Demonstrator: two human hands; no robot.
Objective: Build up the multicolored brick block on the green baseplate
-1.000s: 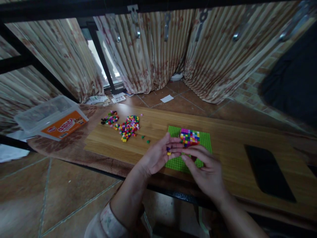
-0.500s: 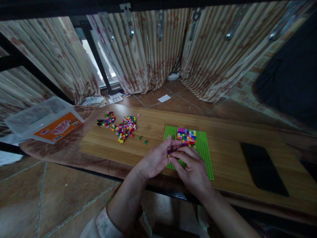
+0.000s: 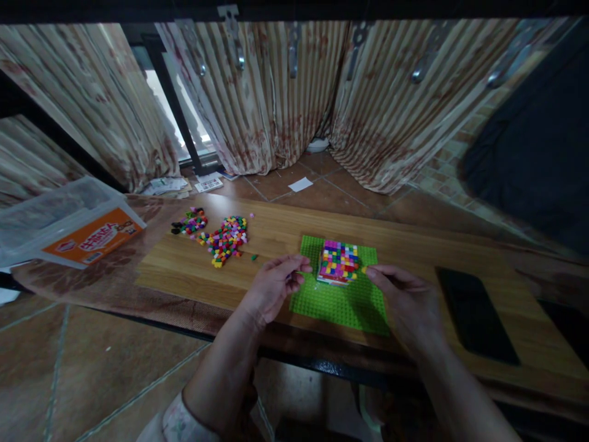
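Observation:
A block of multicoloured toy bricks (image 3: 339, 261) stands on the green baseplate (image 3: 322, 307). To its right, my right hand (image 3: 409, 294) pinches a small yellow brick (image 3: 364, 269) between thumb and fingertips, close to the block's edge. My left hand (image 3: 276, 285) is at the baseplate's left edge, its fingers curled in. Something small and dark purple shows within those fingers, too small to make out clearly.
Loose bricks lie in a heap (image 3: 227, 239) on the wooden board (image 3: 271, 227), with a single green brick (image 3: 254, 258) nearer my left hand. At left stands a clear plastic box (image 3: 92, 236). A dark flat slab (image 3: 476, 316) lies at right.
My hands have come apart: the left moved left, the right moved right and up to the block's right side with a yellow brick. The brick block is now uncovered.

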